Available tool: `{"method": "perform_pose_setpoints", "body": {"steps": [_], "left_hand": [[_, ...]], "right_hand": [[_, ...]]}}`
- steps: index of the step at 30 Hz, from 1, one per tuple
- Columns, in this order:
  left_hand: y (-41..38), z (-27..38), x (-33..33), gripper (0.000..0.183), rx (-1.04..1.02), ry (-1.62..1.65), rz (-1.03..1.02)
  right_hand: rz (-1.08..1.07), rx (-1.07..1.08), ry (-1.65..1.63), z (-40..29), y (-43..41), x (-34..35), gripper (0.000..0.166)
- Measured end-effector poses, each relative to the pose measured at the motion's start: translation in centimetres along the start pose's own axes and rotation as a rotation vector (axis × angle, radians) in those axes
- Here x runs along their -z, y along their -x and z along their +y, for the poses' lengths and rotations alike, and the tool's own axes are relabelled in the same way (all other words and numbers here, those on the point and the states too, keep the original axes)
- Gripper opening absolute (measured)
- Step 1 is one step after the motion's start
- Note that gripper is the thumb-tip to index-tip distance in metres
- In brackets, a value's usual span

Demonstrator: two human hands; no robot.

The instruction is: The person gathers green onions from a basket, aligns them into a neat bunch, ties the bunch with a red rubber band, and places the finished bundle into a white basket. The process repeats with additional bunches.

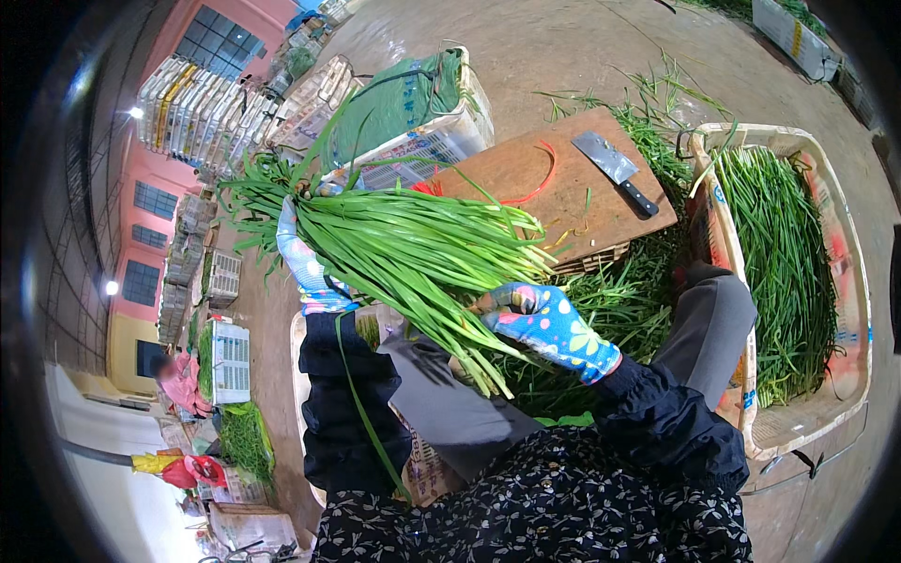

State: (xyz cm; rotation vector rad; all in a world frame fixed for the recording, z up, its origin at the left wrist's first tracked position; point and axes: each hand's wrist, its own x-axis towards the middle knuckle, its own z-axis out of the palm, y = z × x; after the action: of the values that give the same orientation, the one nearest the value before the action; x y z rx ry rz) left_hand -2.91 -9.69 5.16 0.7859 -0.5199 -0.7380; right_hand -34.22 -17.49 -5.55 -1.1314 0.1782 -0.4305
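A large bunch of garlic chives (415,232) lies across in front of me, its pale stem ends fanned out to the right. My left hand (303,257), in a patterned blue knit glove, is closed around the leafy end. In a matching glove, my right hand (556,327) has its fingers curled on a few stalks at the lower side of the stem ends. Beyond the bunch, a cleaver (607,158) with a black handle lies flat on a brown wooden board (521,162). A red tie strip (545,176) curls on that board, partly hidden by the leaves.
At my right stands a white plastic crate (855,281) with neatly laid chives (778,267). Loose greens (626,295) pile up beneath the board and by my knee. A crate with a green cover (394,105) stands ahead. Stacked crates (204,112) and a person (183,380) are at left.
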Motion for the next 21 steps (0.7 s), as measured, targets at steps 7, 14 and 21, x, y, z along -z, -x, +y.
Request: {"method": "perform_pose_setpoints", "body": {"steps": [7,14,21], "left_hand": [[-0.3,-0.8,1.9,0.032,-0.172,-0.166,-0.217],[1.3,1.8,0.4,0.033,-0.2,-0.14,-0.319],[2.0,-1.2,-3.3,0.035,-0.084,-0.057,-0.121]], "right_hand": [[0.078,0.123,0.274,-0.7,0.1,-0.3,0.021],[0.055,0.071,0.105,-0.6,-0.4,-1.7,0.016],[0.126,0.305,0.604,0.8,-1.1,0.4,0.012]]}}
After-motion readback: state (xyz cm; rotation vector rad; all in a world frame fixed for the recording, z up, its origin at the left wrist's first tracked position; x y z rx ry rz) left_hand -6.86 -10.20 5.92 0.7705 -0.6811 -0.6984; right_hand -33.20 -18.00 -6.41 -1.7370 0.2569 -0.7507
